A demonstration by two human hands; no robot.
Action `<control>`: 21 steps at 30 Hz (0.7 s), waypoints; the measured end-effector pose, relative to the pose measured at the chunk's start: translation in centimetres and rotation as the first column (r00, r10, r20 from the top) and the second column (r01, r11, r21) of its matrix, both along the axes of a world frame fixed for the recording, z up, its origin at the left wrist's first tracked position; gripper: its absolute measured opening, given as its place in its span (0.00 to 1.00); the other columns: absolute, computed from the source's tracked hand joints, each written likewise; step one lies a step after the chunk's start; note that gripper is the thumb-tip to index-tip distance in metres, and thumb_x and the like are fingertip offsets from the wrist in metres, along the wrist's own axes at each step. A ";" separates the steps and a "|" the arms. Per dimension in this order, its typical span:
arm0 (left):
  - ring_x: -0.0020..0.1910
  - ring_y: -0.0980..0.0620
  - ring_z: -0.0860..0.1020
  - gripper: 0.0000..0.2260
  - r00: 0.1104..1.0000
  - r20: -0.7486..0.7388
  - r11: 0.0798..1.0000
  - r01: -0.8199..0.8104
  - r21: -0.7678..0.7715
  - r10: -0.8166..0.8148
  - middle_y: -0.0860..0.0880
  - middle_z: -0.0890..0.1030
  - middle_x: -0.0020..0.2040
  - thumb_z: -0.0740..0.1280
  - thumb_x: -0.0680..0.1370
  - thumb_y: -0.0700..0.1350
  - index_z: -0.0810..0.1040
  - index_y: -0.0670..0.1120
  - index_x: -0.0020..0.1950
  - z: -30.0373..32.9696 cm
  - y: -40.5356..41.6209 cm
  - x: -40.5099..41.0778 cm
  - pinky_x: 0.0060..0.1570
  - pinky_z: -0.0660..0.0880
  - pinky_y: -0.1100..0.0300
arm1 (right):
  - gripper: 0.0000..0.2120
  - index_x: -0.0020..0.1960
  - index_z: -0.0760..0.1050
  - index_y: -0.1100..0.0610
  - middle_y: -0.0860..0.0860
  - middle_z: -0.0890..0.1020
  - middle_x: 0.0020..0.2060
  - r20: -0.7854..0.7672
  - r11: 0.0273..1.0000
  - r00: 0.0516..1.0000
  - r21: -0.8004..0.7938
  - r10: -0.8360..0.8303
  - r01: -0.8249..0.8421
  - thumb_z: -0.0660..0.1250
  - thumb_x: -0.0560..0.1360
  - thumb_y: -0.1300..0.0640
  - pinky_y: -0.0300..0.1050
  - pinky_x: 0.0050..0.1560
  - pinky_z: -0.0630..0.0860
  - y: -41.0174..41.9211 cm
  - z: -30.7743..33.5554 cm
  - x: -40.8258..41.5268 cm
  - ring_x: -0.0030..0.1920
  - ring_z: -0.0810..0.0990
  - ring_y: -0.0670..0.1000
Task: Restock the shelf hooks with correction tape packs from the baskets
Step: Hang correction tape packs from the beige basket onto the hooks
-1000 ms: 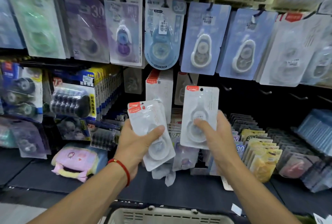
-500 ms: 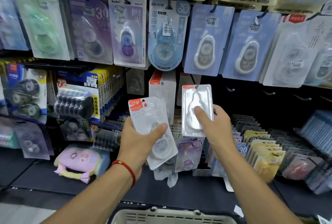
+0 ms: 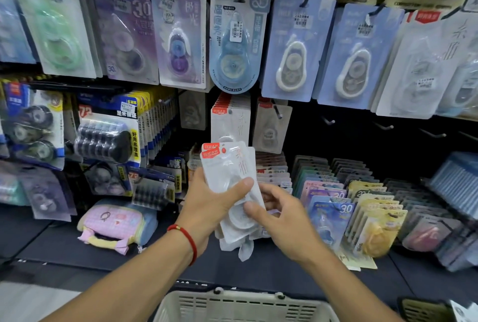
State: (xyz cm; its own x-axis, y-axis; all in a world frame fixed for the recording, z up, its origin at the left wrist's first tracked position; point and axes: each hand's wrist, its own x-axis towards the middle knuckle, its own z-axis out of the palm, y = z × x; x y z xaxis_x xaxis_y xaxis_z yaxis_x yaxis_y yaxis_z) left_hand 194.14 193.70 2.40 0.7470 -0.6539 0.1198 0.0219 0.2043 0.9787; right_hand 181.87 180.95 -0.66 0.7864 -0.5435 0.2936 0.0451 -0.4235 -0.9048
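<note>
My left hand (image 3: 207, 205) grips a small stack of white correction tape packs (image 3: 227, 166) with red corner labels, held upright in front of the lower shelf. The thumb of my right hand (image 3: 284, 218) lies on the bottom of the stack's front pack, with the fingers behind its right edge, pinching it. Straight above the stack, a matching white pack (image 3: 270, 131) hangs on a hook (image 3: 278, 112). Beside it on the left hangs a thick row of the same packs (image 3: 230, 122).
A beige basket (image 3: 232, 306) sits below my arms at the bottom edge. Three bare hooks (image 3: 328, 121) stick out to the right of the hung white packs. Blue, purple and green tape packs fill the upper row. Upright card packs stand on the lower shelf at right.
My right hand lifted a single white pack up to the hook, let it go there, and came back down to the stack in my left hand. The left hand stayed put.
</note>
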 end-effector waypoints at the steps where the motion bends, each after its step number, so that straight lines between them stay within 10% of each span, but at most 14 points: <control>1: 0.53 0.45 0.87 0.26 0.999 -0.012 0.999 0.037 -0.010 -0.038 0.45 0.87 0.57 0.83 0.70 0.47 0.78 0.50 0.65 0.1 0.2 0.1 0.38 0.84 0.54 | 0.16 0.60 0.81 0.38 0.42 0.87 0.53 0.013 1.000 1.000 0.024 -0.009 0.008 0.74 0.74 0.38 0.39 0.51 0.81 0.0 0.1 0.0 0.53 0.85 0.44; 4: 0.60 0.44 0.86 0.31 0.985 -0.077 0.987 0.147 -0.057 -0.151 0.45 0.86 0.62 0.82 0.71 0.45 0.74 0.48 0.71 0.4 0.8 0.3 0.52 0.85 0.46 | 0.13 0.59 0.83 0.44 0.46 0.88 0.52 0.052 0.991 0.997 0.125 -0.049 0.042 0.72 0.77 0.41 0.50 0.55 0.84 -0.2 0.6 -0.1 0.53 0.87 0.47; 8: 0.55 0.46 0.87 0.32 0.979 -0.092 0.982 0.174 -0.077 -0.181 0.45 0.87 0.60 0.81 0.68 0.40 0.75 0.49 0.70 0.3 1.3 0.6 0.39 0.82 0.61 | 0.15 0.60 0.80 0.51 0.49 0.89 0.50 0.090 0.970 0.985 0.207 -0.150 0.128 0.70 0.80 0.42 0.56 0.52 0.84 -0.4 1.2 -0.1 0.51 0.88 0.52; 13: 0.54 0.52 0.87 0.28 1.000 -0.029 1.000 -0.012 -0.027 0.011 0.52 0.88 0.56 0.79 0.71 0.33 0.77 0.52 0.66 -0.4 0.9 1.4 0.50 0.84 0.58 | 0.12 0.55 0.75 0.48 0.51 0.85 0.41 0.188 0.929 0.915 0.180 -0.356 0.324 0.68 0.80 0.41 0.43 0.24 0.76 -0.6 2.1 -0.2 0.33 0.86 0.55; 21: 0.51 0.58 0.86 0.27 0.991 0.039 0.992 -0.124 -0.025 0.125 0.58 0.87 0.53 0.81 0.71 0.34 0.76 0.54 0.62 -1.2 0.5 2.0 0.46 0.83 0.62 | 0.12 0.59 0.76 0.51 0.51 0.87 0.45 0.228 0.922 0.899 0.197 -0.373 0.332 0.69 0.82 0.45 0.42 0.25 0.74 -1.8 3.6 0.1 0.28 0.83 0.57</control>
State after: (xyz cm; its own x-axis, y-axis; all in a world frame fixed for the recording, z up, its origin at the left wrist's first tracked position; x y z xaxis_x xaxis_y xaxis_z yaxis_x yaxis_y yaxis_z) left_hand 196.19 194.16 1.19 0.8169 -0.5528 0.1648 -0.0442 0.2250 0.9734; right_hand 181.97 179.17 2.97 0.4433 -0.8244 0.3520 0.1567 -0.3154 -0.9359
